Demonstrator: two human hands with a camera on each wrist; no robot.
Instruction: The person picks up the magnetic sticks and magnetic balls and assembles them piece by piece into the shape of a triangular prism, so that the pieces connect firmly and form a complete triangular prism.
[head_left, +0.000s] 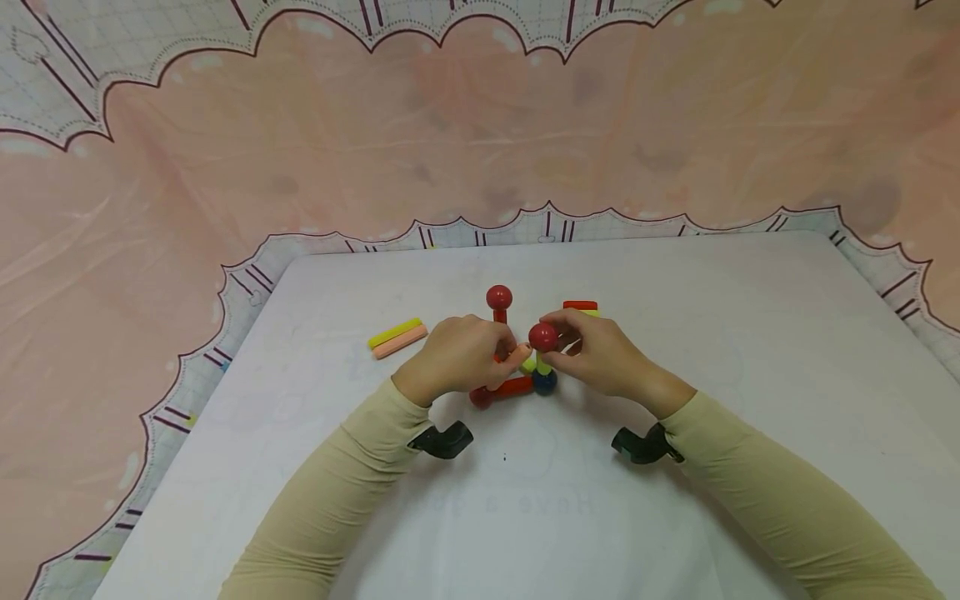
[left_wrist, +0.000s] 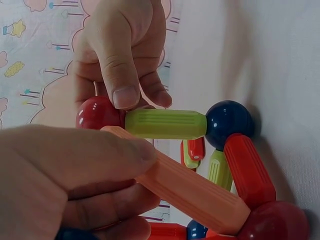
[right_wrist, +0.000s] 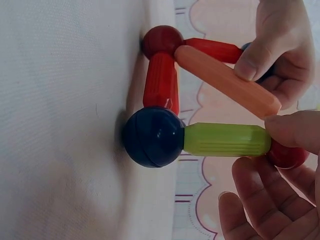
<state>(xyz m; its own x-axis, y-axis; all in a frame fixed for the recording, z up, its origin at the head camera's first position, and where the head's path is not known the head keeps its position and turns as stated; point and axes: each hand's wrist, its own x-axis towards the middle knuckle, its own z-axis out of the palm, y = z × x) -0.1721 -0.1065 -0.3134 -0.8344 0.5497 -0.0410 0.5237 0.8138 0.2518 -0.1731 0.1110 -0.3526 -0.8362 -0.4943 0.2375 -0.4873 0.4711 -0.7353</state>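
Observation:
My left hand (head_left: 465,354) pinches an orange rod (left_wrist: 195,192) between thumb and fingers. This rod slants from a dark red ball (left_wrist: 275,222) low on the table up toward another red ball (head_left: 543,337). At that raised ball, my right hand (head_left: 603,354) grips with thumb and fingertips. Under it a lime green rod (right_wrist: 227,139) stands upright on a dark blue ball (right_wrist: 153,136). A red rod (head_left: 513,388) joins the blue ball to the low red ball. Behind my left hand, a red ball (head_left: 498,297) tops an upright red rod.
A yellow rod (head_left: 393,333) and a peach rod (head_left: 400,342) lie side by side left of the structure. Beyond my right hand are a red rod (head_left: 580,305) and a green one, partly hidden. A patterned cloth (head_left: 450,125) hangs behind the white table (head_left: 750,333).

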